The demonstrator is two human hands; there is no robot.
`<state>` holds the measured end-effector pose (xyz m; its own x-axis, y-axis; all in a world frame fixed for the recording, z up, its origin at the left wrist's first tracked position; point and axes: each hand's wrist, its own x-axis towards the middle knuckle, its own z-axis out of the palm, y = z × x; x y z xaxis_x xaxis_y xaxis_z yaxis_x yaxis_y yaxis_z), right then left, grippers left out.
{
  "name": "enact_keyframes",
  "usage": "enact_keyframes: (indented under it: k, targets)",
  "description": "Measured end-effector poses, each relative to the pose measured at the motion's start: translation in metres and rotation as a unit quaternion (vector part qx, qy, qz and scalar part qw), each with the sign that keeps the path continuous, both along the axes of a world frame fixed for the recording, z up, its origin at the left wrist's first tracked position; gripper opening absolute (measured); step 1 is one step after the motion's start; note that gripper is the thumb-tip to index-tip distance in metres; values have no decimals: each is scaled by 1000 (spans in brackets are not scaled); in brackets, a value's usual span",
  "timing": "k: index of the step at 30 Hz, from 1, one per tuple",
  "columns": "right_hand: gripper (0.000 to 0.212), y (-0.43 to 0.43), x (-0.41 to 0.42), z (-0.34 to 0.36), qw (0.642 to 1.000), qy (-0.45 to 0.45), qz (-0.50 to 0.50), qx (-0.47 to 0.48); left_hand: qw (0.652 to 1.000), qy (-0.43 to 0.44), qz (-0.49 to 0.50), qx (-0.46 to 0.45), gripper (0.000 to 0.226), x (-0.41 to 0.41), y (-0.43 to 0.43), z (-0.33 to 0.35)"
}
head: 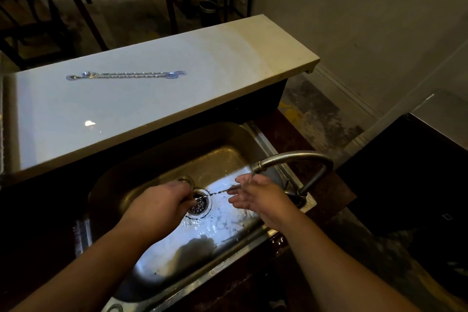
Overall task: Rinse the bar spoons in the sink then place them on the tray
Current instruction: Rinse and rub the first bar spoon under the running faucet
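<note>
— Looking across the frame, what takes up the most room?

— A long pale tabletop [228, 63] running from the left edge to the upper right. Below it, in the lower middle, sits a steel sink [141, 159] with a wet floor, and a curved tap [304, 157] at its right rim sends a thin stream down.

— And the hands?

— Both are over the basin. The left hand [162, 200] has its grip pressed together around one end of a twisted bar spoon [217, 190], just above the round drain [198, 204]. The right hand [255, 194] is under the stream with fingers spread and loose; the spoon's other end reaches its fingertips, though I cannot tell whether it pinches the metal or only touches it.

— Any other spoons?

— Two more bar spoons [126, 75] lie side by side on the tabletop, in the upper left, well apart from the sink.
</note>
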<state>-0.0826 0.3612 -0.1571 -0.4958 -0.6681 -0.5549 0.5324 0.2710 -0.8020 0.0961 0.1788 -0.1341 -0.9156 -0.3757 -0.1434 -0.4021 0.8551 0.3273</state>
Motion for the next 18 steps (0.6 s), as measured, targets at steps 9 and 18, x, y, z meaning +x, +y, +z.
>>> enact_keyframes:
  k: [9,18]
  targets:
    - [33,9,-3,-11,999,-30,-18,7,999,10,-14,29,29,0,-2,0]
    - [20,7,1,-12,998,-41,-37,-13,999,8,-29,29,26,0,-2,-2]
